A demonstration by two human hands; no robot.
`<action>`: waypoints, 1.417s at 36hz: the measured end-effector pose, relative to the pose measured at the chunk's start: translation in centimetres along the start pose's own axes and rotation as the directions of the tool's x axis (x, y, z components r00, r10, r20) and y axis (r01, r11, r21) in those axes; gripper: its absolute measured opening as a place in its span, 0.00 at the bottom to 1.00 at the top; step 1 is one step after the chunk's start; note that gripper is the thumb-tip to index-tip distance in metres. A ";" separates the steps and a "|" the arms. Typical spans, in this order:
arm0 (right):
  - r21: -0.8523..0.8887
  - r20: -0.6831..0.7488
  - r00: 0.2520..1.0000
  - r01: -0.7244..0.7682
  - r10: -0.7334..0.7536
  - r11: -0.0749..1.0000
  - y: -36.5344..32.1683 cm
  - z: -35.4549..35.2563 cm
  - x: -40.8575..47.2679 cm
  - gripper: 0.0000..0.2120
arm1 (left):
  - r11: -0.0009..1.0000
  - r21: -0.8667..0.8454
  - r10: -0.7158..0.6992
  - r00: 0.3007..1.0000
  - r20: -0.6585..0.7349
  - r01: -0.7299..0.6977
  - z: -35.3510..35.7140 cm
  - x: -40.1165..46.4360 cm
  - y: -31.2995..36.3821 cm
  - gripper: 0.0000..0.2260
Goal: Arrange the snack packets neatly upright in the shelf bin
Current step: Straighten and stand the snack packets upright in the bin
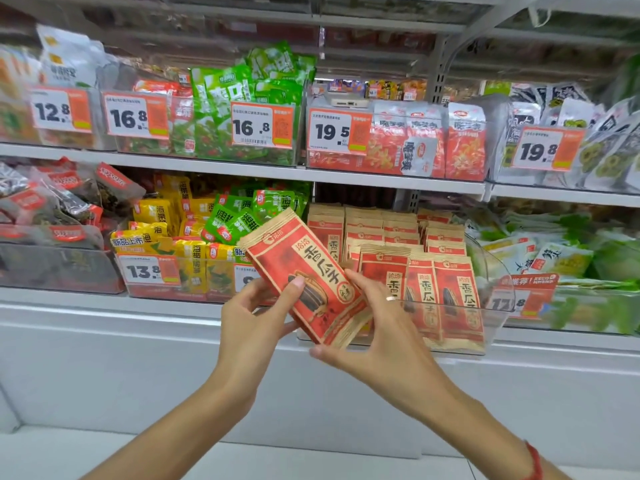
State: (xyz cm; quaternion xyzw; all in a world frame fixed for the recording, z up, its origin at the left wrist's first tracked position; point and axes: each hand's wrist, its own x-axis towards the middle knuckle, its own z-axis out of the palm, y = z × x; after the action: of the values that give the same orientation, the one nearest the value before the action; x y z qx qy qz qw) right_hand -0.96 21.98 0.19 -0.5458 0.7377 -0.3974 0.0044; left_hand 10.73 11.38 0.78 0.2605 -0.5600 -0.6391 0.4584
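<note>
Across the whole view run white shop shelves packed with bagged snacks and orange price tags. At the right end of the lower shelf's front edge sits a clear plastic bin, holding rows of upright packets in red and tan paper with dark seed pictures and black lettering. Just in front of the bin's left corner, a small stack of the same packets is held tilted, top leaning left. The left hand grips the stack's lower left edge, thumb on the front face. The right hand curls round its lower right corner, wearing a ring; a red wristband circles that wrist.
</note>
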 end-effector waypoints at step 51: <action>0.284 -0.038 0.997 0.071 -0.063 0.956 -1.6 0.6 0.0 0.21 | 0.970 0.238 0.052 0.998 -0.032 -0.043 -0.5 0.0 0.5 0.33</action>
State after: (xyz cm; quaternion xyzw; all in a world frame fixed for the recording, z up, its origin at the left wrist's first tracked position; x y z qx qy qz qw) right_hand 0.56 21.49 0.71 -0.5584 0.6539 -0.5072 0.0588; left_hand 11.29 11.21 1.19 0.3120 -0.6294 -0.5515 0.4499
